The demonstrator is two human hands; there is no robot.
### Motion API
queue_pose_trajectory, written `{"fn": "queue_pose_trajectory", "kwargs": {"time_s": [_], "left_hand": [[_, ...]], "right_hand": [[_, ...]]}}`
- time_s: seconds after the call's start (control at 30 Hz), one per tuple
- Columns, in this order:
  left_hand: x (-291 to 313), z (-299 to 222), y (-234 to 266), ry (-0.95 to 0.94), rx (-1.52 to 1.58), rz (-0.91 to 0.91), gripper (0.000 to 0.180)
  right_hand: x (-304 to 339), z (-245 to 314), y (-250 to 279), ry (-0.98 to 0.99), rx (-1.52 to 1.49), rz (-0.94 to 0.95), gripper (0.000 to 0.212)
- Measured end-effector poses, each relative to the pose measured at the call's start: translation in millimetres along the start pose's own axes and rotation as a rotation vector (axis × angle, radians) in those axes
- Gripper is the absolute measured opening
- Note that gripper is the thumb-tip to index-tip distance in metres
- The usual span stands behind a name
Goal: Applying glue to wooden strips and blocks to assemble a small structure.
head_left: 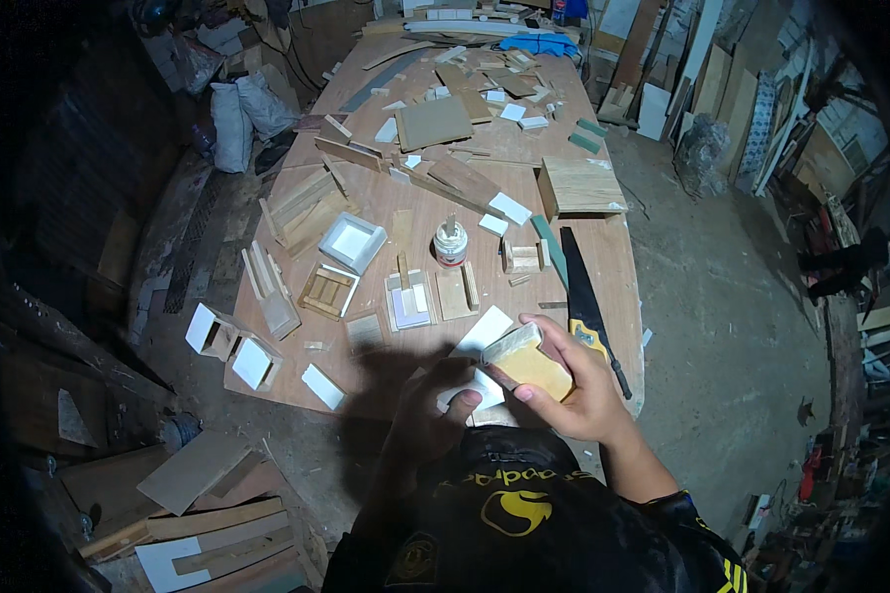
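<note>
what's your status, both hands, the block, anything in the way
Right hand gripping yellowish block. Left hand in shadow at white piece, grip unclear. Block raised above table. Saw lying close past right hand.

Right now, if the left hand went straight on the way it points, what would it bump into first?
Probably the yellow-faced block in the right hand: the left hand points toward it, up and to the right. Depth is unclear, so they may already touch.

The black shirt (603, 539) bears yellow lettering (534, 476) (upside down) and an emblem (519, 514).
</note>
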State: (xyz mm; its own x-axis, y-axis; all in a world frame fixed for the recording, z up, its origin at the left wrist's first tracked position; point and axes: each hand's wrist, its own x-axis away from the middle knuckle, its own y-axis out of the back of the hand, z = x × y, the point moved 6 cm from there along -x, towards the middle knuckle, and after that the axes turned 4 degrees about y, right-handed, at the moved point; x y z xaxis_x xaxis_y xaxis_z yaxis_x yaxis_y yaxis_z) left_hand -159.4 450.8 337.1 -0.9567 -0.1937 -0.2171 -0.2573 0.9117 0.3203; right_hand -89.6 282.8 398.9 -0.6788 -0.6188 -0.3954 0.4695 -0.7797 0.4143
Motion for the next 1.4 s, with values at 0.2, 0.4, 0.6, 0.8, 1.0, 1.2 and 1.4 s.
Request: {"fn": "queue_pose_trajectory", "kwargs": {"time_s": [0.2,0.4,0.6,0.8,1.0,1.2,1.4], "left_hand": [[2,7,-12,0.179,0.134,0.072,0.033],[-13,-14,7,0.059,0.038,-0.104,0.028],[-9,0,-18,0.227,0.143,-0.022,0.016],[-32,-21,-7,0.104,0.149,-0.06,0.019],[-39,-14,-7,0.117,0.22,-0.092,0.018],[-34,-11,-24,0.088,0.236,-0.034,0.019],[-41,6,0,0.244,0.385,-0.132,0.021]], "right_hand": [[-8,-3,-12,-0.042,-0.078,-0.027,0.062],[-5,-5,-17,-0.128,-0.114,0.068,0.06],[-18,-5,-11,-0.094,-0.127,-0.069,0.059],[-9,-3,-4,-0.159,-0.033,-0.127,0.059],[-26,-16,-6,-0.104,-0.088,-0.116,0.058],[-46,-16,-3,-0.155,-0.097,-0.12,0.059],[-32,-18,-12,-0.161,-0.131,-0.09,0.059]]}}
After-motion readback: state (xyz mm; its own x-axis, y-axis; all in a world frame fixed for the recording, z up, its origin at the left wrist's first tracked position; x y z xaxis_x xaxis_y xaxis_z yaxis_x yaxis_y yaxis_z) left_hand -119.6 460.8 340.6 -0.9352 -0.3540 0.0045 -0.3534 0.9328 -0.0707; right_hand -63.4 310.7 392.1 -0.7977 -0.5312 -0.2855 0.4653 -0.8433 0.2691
